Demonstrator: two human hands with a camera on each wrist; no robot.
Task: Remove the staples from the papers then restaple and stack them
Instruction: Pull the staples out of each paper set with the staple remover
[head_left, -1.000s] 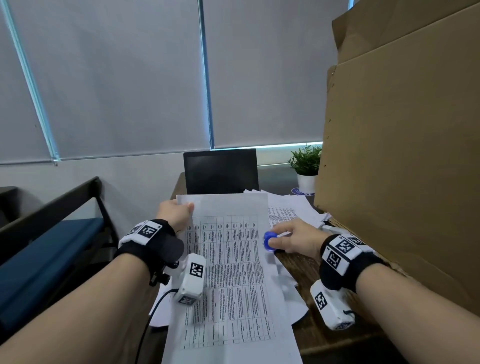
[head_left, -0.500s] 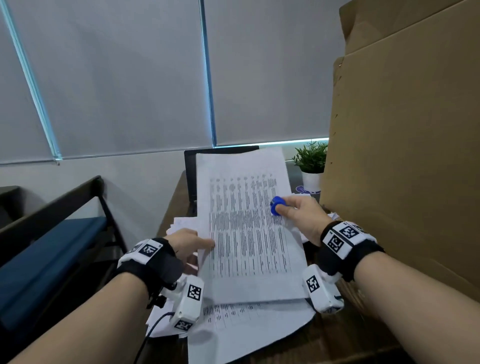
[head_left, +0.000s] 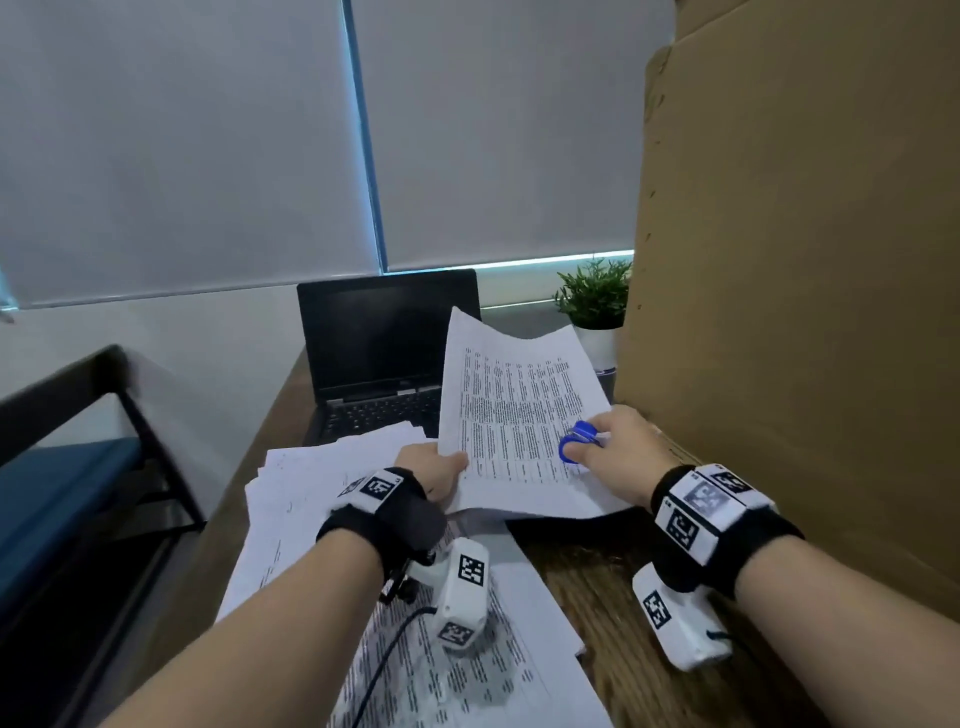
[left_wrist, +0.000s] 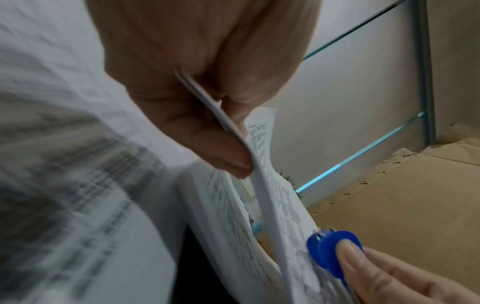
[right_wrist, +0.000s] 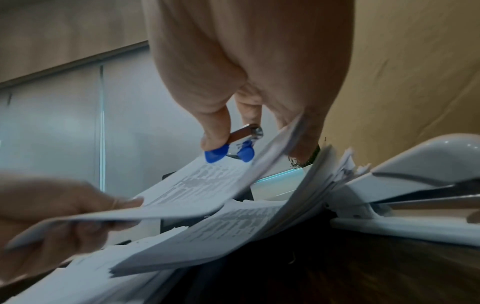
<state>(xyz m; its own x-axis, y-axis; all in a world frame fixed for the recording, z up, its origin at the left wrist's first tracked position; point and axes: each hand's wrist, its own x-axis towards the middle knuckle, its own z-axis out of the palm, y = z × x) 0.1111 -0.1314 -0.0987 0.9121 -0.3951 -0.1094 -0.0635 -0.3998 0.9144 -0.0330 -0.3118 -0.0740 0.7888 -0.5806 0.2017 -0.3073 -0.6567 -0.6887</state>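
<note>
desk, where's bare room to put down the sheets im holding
Bare wood desk shows between the right wrist, the printed sheets at the near edge and the cardboard wall. The left side is crowded with the loose paper pile; the laptop fills the back.

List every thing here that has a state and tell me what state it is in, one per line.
Left hand: pinches the lifted sheets' left edge.
Right hand: grips the staple remover and the sheets' right edge.
Staple remover: held, on the sheets' right edge.
Lifted sheets: raised off the desk, bowed.
Paper pile: lying loose on the desk.
Laptop: open, screen dark.
Stapler: on the desk, untouched.
</note>
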